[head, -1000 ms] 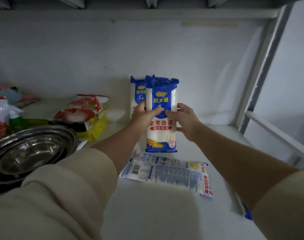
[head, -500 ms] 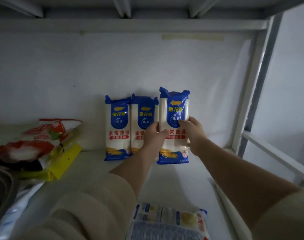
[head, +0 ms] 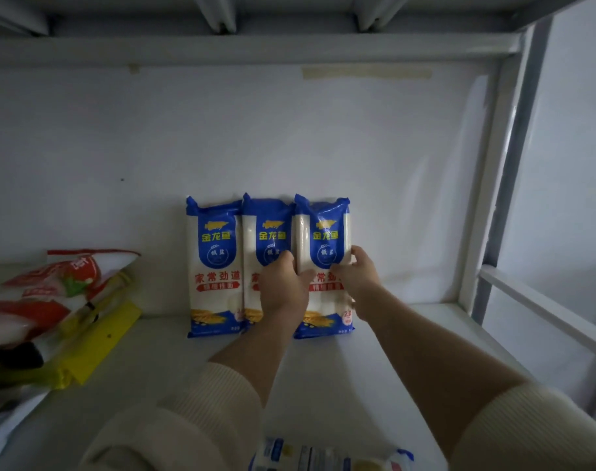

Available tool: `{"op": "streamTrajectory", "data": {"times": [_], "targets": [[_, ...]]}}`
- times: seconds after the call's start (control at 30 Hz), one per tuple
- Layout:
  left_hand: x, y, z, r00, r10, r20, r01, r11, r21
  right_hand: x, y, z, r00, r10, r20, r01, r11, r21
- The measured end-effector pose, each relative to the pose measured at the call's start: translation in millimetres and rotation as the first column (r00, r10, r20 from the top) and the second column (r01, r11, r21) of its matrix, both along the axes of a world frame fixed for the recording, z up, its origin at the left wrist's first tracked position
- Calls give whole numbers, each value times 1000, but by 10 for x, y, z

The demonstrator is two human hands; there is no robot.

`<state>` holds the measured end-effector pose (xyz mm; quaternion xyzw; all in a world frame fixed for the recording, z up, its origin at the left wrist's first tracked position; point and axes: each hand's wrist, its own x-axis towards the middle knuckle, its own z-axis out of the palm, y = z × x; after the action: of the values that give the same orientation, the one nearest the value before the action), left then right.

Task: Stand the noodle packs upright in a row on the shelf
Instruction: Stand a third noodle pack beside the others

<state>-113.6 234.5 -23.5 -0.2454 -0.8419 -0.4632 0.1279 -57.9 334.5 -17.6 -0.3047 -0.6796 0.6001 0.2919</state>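
Both arms reach straight out to the back of the white shelf (head: 408,334). The left hand (head: 283,287) and the right hand (head: 356,277) squeeze the right noodle pack (head: 323,232) from each side, fingers curled around its edges. It stands upright against the back wall, touching the middle pack (head: 267,232), which touches the left pack (head: 215,266). Another pack (head: 323,453) lies flat at the front. Red and yellow bags (head: 62,300) are piled at the left.
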Motion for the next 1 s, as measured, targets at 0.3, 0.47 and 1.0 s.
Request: {"op": "streamTrajectory", "data": {"times": [0.3, 0.47, 1.0], "targets": [[130, -129, 123, 999, -35, 0, 35, 999, 0, 146, -133, 166, 997, -71, 0, 70, 992, 101], [398, -354, 249, 997, -74, -12, 74, 997, -8, 410, -374, 295, 999, -51, -14, 53, 982, 184], [1512, -1791, -279, 801, -504, 324, 568, 468, -677, 1766, -1331, 46, 962, 73, 265, -110, 986, 127]]}}
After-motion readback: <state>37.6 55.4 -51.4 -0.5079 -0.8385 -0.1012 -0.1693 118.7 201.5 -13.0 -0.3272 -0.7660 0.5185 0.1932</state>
